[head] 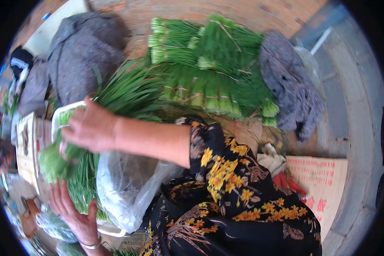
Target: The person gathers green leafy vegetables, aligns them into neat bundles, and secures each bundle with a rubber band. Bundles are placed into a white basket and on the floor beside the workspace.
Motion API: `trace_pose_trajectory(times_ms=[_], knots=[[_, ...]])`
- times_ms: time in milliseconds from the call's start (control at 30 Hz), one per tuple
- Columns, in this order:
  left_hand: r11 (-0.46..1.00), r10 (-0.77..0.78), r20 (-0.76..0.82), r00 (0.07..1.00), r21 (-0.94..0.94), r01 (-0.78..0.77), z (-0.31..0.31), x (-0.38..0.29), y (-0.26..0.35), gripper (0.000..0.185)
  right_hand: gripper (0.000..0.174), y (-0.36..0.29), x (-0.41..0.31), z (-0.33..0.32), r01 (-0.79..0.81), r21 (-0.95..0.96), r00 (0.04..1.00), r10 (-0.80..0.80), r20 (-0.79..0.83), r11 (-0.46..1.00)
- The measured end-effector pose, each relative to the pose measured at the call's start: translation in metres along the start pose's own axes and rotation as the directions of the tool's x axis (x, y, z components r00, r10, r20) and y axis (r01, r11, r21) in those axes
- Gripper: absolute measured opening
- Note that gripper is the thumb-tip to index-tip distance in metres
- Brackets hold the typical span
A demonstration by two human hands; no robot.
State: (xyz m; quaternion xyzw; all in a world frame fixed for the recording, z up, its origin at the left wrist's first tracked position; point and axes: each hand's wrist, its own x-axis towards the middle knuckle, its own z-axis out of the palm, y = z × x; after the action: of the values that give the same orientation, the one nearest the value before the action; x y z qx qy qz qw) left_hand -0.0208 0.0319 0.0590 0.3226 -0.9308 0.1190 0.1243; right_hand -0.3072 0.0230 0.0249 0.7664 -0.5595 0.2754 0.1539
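Observation:
My right hand (88, 129) reaches across a white plastic basket (55, 123) and grips a bundle of garlic chives (58, 163), blurred by motion. A pale band is wrapped around that bundle. Below it in the view, my left hand (72, 206), with a bracelet at the wrist, has its fingers spread and holds nothing. Its fingertips are close to the bundle's end; whether they touch is unclear. More chives (83, 182) lie in the basket between my hands. A clear plastic bag (128, 188) covers the basket's near side.
Banded bundles of chives (195, 86) are stacked on the ground at the top. Grey felt blankets flank them, one a large mound (86, 57), the other crumpled (288, 76). Printed cardboard (320, 185) lies at right. A wooden box (27, 147) and bagged greens (56, 222) are at left.

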Motion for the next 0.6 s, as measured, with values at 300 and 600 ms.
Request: trace_pose_trajectory(times_ms=[300,600], knots=[[0.96,-0.106,0.333,0.937,-0.213,0.184,0.159,-0.013,0.084,0.062,0.078,0.165,-0.335,-0.097,-0.892,0.11,0.451,0.869,0.205,0.438],[0.947,-0.113,0.388,0.915,-0.236,0.217,0.15,0.007,0.087,0.056,0.091,0.092,-0.6,-0.036,-0.994,-0.044,-0.105,0.956,0.274,-0.097]])
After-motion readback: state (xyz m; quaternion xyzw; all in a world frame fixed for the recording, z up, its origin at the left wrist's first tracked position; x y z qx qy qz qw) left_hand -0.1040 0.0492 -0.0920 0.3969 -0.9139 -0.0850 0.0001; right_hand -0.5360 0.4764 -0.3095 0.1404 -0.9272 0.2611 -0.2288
